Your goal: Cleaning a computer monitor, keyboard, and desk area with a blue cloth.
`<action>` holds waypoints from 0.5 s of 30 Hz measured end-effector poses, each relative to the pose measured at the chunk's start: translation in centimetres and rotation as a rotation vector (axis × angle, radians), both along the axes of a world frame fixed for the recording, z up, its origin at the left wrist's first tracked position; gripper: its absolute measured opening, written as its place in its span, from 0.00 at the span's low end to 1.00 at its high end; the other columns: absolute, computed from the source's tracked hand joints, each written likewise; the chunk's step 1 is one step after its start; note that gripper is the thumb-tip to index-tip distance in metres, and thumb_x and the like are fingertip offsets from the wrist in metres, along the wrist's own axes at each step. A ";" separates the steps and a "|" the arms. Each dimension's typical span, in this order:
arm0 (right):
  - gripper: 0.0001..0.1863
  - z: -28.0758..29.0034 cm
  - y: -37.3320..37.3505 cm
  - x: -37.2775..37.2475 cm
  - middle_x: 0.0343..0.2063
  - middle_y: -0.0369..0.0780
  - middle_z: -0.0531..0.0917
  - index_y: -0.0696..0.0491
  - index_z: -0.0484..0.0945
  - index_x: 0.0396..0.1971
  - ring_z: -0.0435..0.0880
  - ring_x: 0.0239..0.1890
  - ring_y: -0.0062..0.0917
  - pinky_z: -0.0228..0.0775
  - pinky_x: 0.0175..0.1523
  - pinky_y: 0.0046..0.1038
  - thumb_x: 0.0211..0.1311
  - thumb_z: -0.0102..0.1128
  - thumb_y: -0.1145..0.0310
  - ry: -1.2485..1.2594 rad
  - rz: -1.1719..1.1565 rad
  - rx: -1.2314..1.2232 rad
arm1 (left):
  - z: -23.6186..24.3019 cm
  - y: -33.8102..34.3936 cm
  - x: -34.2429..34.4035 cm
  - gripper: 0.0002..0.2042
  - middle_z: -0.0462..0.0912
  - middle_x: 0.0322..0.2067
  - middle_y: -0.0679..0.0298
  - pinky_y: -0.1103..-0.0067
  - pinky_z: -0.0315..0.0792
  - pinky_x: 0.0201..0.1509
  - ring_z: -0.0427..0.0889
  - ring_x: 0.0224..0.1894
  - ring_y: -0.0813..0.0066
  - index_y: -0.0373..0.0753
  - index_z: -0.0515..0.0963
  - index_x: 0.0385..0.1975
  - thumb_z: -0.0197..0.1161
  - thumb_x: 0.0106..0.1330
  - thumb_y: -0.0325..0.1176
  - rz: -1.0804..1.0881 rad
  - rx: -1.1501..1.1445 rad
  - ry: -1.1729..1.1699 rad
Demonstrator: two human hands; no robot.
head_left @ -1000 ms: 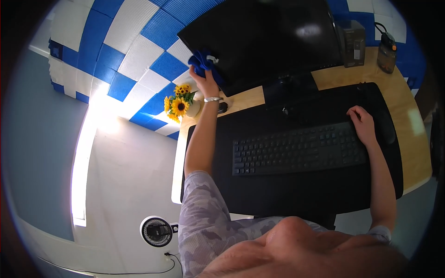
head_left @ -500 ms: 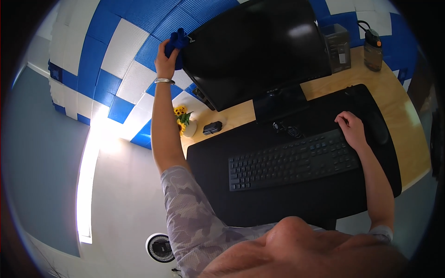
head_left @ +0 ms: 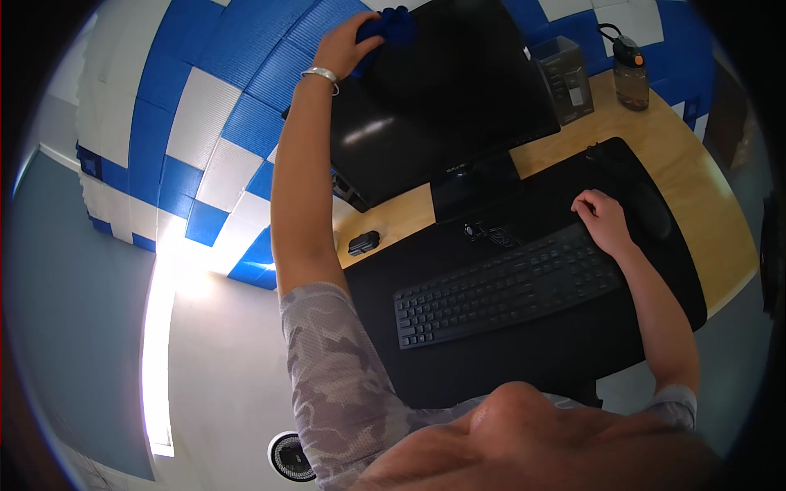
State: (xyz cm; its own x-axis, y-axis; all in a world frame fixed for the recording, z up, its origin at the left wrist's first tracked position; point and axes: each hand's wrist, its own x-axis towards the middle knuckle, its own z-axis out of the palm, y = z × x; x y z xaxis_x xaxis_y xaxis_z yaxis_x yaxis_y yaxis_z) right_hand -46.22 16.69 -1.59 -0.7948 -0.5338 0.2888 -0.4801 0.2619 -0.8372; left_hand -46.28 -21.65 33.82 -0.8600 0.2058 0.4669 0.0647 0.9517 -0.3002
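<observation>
A bunched blue cloth (head_left: 397, 27) is gripped by my left hand (head_left: 348, 47), which reaches up to the top left of the black monitor (head_left: 458, 98). The cloth lies against the dark screen. My right hand (head_left: 603, 222), fingers curled in and holding nothing that shows, rests at the far right corner of the black keyboard (head_left: 499, 290). Under the keyboard spreads a black desk mat (head_left: 524, 356).
Behind the mat lie a coiled black cable (head_left: 495, 235) and a small black case (head_left: 363, 243). A dark see-through box (head_left: 565, 78) and a drinking bottle (head_left: 631, 82) stand right of the monitor on the wooden desk (head_left: 720, 221). A fan (head_left: 291, 457) is at lower left.
My left hand has moved the cloth right, from the monitor's left edge onto its screen. The left forearm now covers the yellow flowers. My right hand stays by the keyboard.
</observation>
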 end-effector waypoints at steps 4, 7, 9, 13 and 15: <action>0.05 0.5 -0.5 0.2 0.32 0.39 0.84 0.53 0.82 0.32 0.84 0.34 0.32 0.73 0.40 0.32 0.65 0.60 0.69 0.018 0.011 -0.009 | 1.1 0.5 -5.5 0.19 0.80 0.49 0.49 0.62 0.71 0.58 0.77 0.53 0.48 0.42 0.80 0.51 0.69 0.62 0.41 -0.156 -0.072 0.022; 0.05 0.4 -0.3 0.1 0.32 0.39 0.84 0.53 0.81 0.32 0.85 0.34 0.32 0.74 0.40 0.33 0.65 0.60 0.69 0.016 0.000 -0.005 | 0.4 3.6 -9.0 0.19 0.81 0.45 0.47 0.62 0.72 0.57 0.78 0.49 0.46 0.39 0.79 0.49 0.70 0.61 0.42 -0.107 -0.086 0.008; 0.05 0.7 -0.3 0.3 0.32 0.38 0.84 0.53 0.81 0.32 0.85 0.34 0.32 0.74 0.39 0.33 0.65 0.60 0.69 -0.010 0.008 0.011 | -0.1 5.5 -10.5 0.20 0.81 0.44 0.47 0.61 0.73 0.56 0.79 0.48 0.45 0.39 0.79 0.49 0.70 0.60 0.42 -0.146 -0.089 0.013; 0.05 0.4 0.0 0.2 0.32 0.38 0.84 0.52 0.82 0.32 0.84 0.32 0.31 0.75 0.39 0.32 0.65 0.60 0.68 -0.002 0.000 0.024 | -2.1 9.5 -12.2 0.21 0.79 0.49 0.48 0.61 0.71 0.58 0.77 0.53 0.47 0.40 0.77 0.52 0.70 0.60 0.37 -0.243 -0.004 0.054; 0.05 0.2 0.0 0.1 0.31 0.38 0.83 0.52 0.82 0.32 0.84 0.31 0.31 0.75 0.38 0.32 0.65 0.60 0.68 -0.022 -0.011 0.032 | -4.0 10.9 -11.4 0.23 0.76 0.57 0.51 0.61 0.71 0.61 0.74 0.59 0.49 0.41 0.76 0.55 0.70 0.59 0.33 -0.396 -0.226 0.279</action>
State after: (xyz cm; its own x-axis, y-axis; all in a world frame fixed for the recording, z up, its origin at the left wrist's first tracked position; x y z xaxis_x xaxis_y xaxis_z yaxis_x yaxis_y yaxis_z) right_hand -46.11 16.67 -1.40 -0.8065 -0.5338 0.2542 -0.4589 0.2940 -0.8385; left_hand -57.69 -10.75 29.79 -0.5456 0.6112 0.5733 0.2940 0.7803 -0.5521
